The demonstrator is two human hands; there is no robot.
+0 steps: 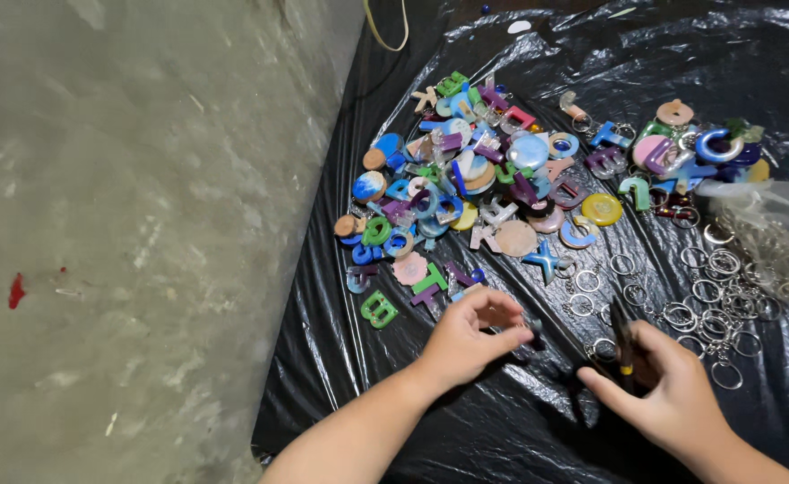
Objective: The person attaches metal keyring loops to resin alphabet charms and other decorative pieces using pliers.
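My left hand [468, 339] pinches a small dark piece [531, 330] between thumb and fingers, just in front of a heap of coloured resin letters and discs [475, 184]. My right hand [668, 385] grips a dark pair of pliers with a yellow mark [623, 345], its tip pointing away from me toward loose metal key rings [699, 291]. Both hands hover low over a black plastic sheet [520, 421].
A second small cluster of coloured pieces [681, 152] lies at the back right. A clear plastic bag of key rings [775, 242] sits at the right edge. Bare grey concrete floor [134, 242] fills the left, with a red spot [16, 290]. A yellow loop [385, 27] lies at the top.
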